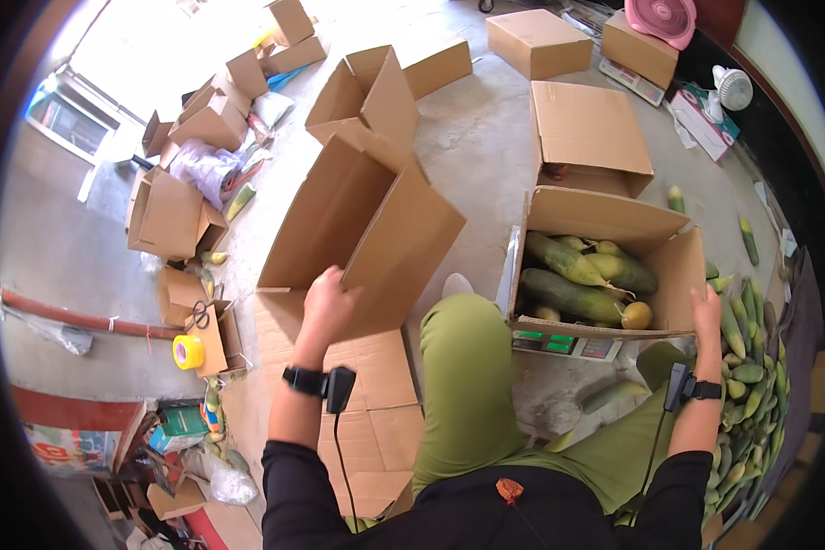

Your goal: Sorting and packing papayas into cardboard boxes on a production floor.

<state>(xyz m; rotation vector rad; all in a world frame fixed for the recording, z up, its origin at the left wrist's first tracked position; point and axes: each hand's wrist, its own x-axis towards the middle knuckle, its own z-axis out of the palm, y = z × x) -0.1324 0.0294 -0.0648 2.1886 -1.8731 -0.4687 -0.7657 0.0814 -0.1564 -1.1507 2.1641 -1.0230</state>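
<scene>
My left hand (325,307) grips the edge of a flap on a large empty cardboard box (362,234) that lies open on its side on the floor. My right hand (707,312) rests on the right corner of a second cardboard box (678,266). That box holds several long green fruits (573,280) and stands on a flat scale (564,345). My knee in green trousers (467,367) lies between the two boxes. Both wrists wear black bands with cables.
A heap of green fruits (752,385) lies at my right. More cardboard boxes (587,133) stand ahead and at the left (165,215). A yellow tape roll (188,351) and scissors (199,317) sit at the left. A pink fan (665,18) is at the far right.
</scene>
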